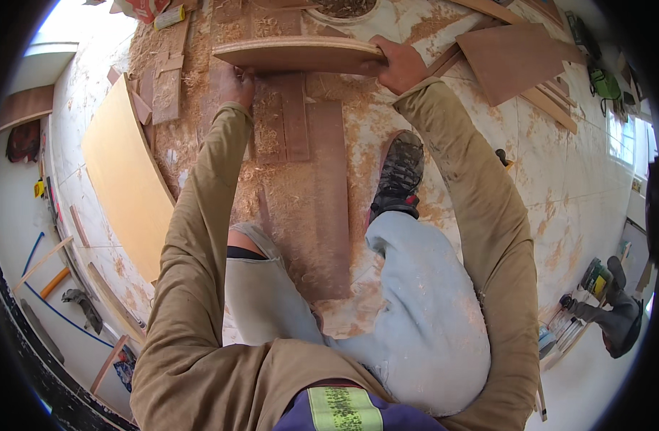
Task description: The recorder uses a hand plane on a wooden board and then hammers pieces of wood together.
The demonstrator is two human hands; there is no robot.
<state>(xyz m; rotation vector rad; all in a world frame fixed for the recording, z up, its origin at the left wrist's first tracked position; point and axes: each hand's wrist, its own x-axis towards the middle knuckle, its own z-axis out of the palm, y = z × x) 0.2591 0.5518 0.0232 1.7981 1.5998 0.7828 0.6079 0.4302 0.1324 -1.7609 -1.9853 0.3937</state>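
Observation:
A brown wooden board (301,59) stands on its long edge ahead of me, its paler layered edge facing up. At its right end, my right hand (403,66) is closed around the corner, fingers on the near face. My left hand (236,87) grips low near the left end, its fingertips partly hidden. Beneath the board lie flat brown planks (328,179) strewn with curly wood shavings (275,183).
A long pale plywood sheet (117,172) lies on the left. More brown boards (509,61) are piled at the far right. My shoe (400,169) rests beside the planks on the dusty tiled floor (552,165). Dark boots (610,312) stand at the right.

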